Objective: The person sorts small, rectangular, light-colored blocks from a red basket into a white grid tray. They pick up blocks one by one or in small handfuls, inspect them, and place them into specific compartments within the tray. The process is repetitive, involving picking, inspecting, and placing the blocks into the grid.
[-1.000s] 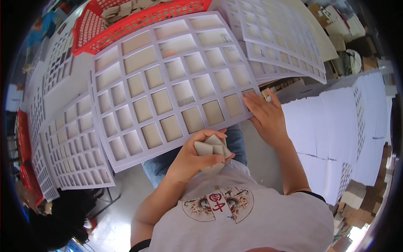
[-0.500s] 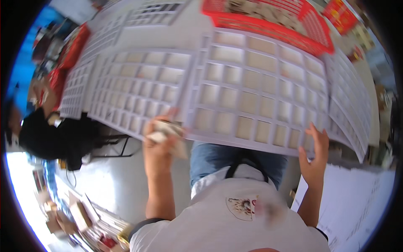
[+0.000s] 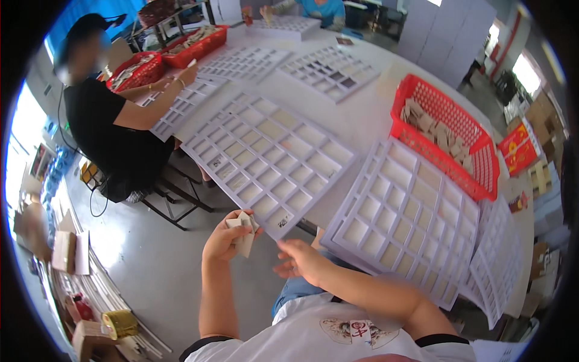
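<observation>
My left hand point(image 3: 221, 241) is closed around several small beige square tiles point(image 3: 244, 234), fanned out and overlapping. It is beside the near corner of a white compartment tray point(image 3: 288, 224), whose grid has many shallow cells, some with pale inserts. Just to the right of that corner, my right hand point(image 3: 301, 260) has its fingers apart and nothing in them. Below my right forearm and to its right, another white compartment tray point(image 3: 339, 241) lies stacked on a similar one, many of its cells holding beige pieces.
A red plastic basket point(image 3: 451, 108) of beige pieces stands behind the right-hand trays. At the left, a seated co-worker in black point(image 3: 99, 114) reaches over another tray, near two red baskets point(image 3: 199, 53). Someone in blue point(image 3: 322, 12) is at the table's far side. More trays hang over the right edge.
The view has swung left, toward the left-hand tray and the co-worker. My right hand has left the right tray's front edge and come across toward my left hand, which still holds the tiles.
</observation>
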`<act>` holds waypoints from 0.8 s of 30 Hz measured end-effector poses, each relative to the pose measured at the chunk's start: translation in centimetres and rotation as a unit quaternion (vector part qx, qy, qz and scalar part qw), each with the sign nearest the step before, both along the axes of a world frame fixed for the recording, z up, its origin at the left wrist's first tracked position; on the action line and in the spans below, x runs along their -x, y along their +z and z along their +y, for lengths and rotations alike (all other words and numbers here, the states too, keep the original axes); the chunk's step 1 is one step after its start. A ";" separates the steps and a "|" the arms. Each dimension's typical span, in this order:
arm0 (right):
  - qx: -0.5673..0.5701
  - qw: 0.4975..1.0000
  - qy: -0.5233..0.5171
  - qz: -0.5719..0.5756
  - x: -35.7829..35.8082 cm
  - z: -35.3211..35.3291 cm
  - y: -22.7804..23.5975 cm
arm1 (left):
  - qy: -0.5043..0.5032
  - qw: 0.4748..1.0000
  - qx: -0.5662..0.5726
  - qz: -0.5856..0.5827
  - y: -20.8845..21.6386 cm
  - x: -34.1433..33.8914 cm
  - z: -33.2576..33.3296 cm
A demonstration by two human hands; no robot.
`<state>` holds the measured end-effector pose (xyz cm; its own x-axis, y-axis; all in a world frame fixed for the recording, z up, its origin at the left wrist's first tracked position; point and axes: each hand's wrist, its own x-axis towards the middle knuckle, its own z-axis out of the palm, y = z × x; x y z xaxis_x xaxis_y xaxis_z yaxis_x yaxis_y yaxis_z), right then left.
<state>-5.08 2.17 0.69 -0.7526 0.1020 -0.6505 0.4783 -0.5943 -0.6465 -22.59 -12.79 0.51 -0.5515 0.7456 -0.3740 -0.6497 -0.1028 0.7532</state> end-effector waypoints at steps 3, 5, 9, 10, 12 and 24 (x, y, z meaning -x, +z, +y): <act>0.056 0.979 -0.139 0.139 1.4 0.8 0.2 | -0.008 0.999 -0.021 0.034 2.4 -0.6 -1.9; 0.080 0.950 -0.225 0.200 2.6 2.1 1.1 | -0.005 0.998 -0.044 0.041 2.7 -1.3 -3.0; -0.069 0.932 -0.274 0.228 4.7 3.3 2.1 | -0.004 0.994 -0.072 0.078 3.3 -2.2 -2.9; -0.083 0.929 -0.274 0.234 4.4 3.0 3.6 | -0.011 0.994 -0.060 0.095 3.3 -2.5 -3.2; -0.114 0.924 -0.265 0.251 1.7 2.5 6.5 | -0.027 0.986 -0.107 0.128 3.4 -3.3 -4.2; -0.331 0.783 -0.498 0.170 -30.8 8.8 6.3 | -0.045 0.969 -0.232 0.069 2.8 -7.0 1.6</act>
